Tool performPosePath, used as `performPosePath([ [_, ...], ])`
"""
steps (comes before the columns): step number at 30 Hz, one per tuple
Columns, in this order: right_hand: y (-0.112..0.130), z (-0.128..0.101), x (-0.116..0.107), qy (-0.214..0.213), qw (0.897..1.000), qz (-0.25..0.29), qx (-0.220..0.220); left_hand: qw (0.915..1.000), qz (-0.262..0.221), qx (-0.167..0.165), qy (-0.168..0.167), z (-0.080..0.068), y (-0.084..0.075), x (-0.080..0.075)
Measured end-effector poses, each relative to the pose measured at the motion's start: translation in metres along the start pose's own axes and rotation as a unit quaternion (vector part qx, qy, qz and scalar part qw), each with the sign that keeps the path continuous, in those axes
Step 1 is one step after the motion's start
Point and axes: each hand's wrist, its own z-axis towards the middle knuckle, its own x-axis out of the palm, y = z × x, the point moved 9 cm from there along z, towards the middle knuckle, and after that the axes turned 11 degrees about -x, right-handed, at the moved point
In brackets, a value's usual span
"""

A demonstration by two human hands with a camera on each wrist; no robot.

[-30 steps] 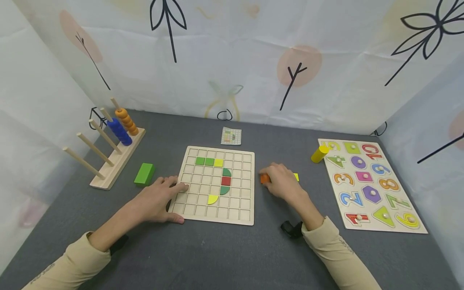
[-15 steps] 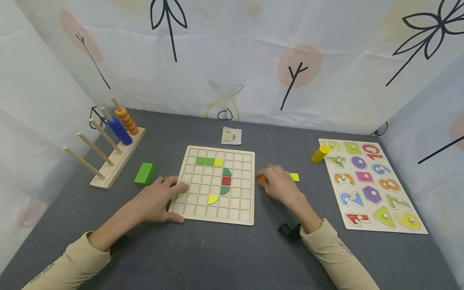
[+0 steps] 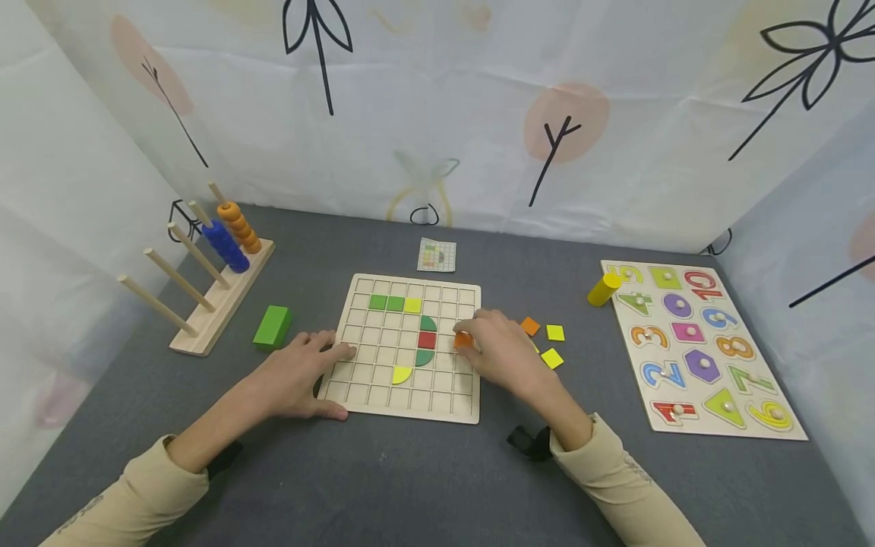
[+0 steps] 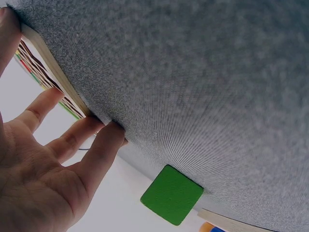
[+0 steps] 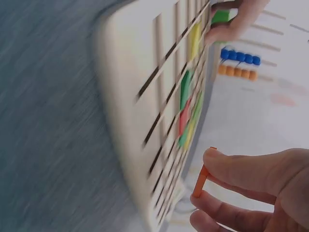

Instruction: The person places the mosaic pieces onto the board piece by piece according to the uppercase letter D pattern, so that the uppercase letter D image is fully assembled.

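The right hand (image 3: 502, 351) carried the orange tile (image 3: 462, 340) over the grid board (image 3: 410, 410).

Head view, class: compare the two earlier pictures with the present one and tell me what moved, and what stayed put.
The right hand carried the orange tile, pinched in its fingers, leftward from the mat onto the grid board, beside the red tile. Its leaving uncovered an orange square and a second yellow square on the mat. The left hand stayed on the board's left edge; the placed tiles are unchanged.
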Motion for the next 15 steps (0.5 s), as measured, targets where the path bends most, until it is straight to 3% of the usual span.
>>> performPosePath([
  [15,0.070,0.027,0.023,0.016,0.995,0.012,-0.100,1.0000,0.001,-0.004,0.003,0.001,0.002,0.001],
])
